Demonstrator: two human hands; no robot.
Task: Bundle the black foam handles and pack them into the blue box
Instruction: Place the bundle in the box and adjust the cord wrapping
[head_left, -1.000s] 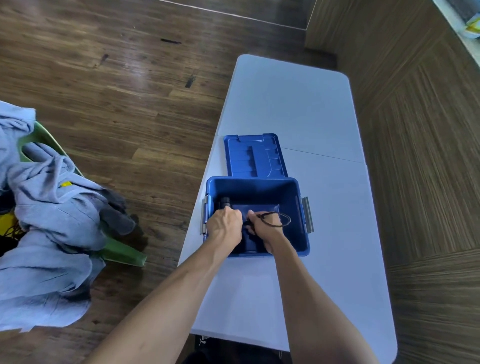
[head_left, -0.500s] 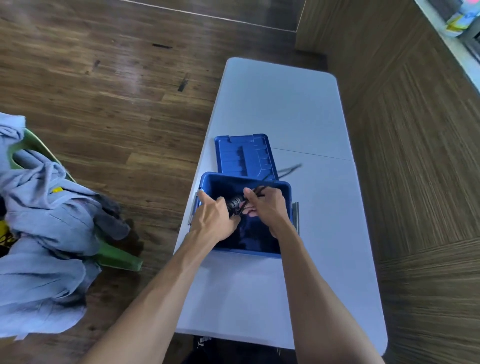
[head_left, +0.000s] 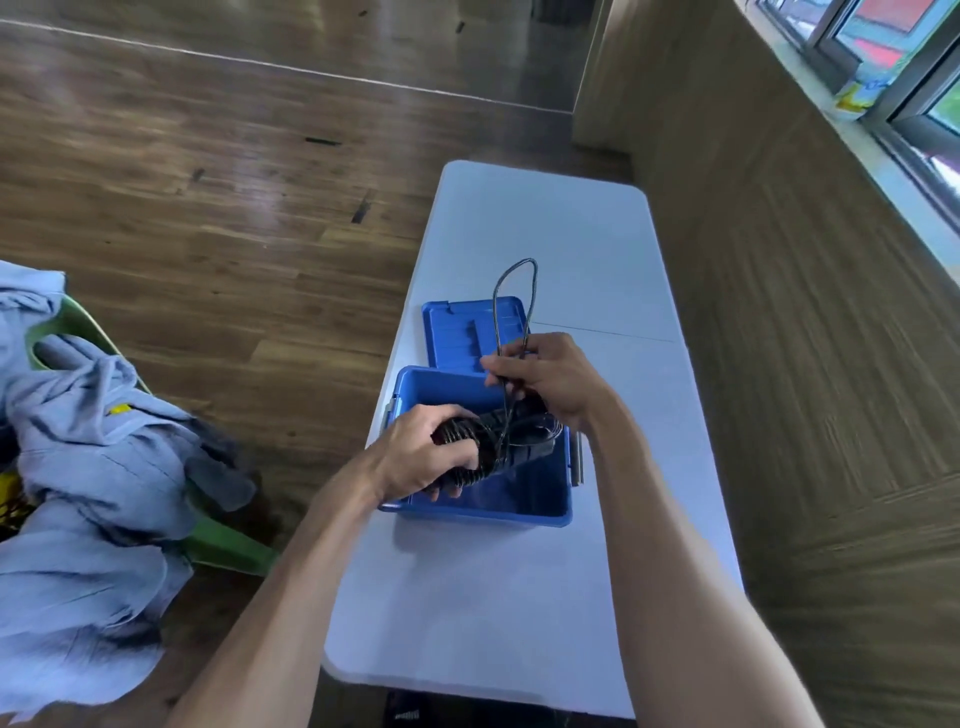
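Blue box (head_left: 483, 512), black ridged foam handles (head_left: 470, 447), white table (head_left: 545, 223), green chair (head_left: 223, 545)

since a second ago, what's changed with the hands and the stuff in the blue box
Both hands have come up out of the blue plastic box. The left hand now grips the bundle of black foam handles above the box, lifted from inside it. The right hand has drawn the thin black cord loop upward, so it stands tall over the blue lid. Box, lid and white folding table have stayed put.
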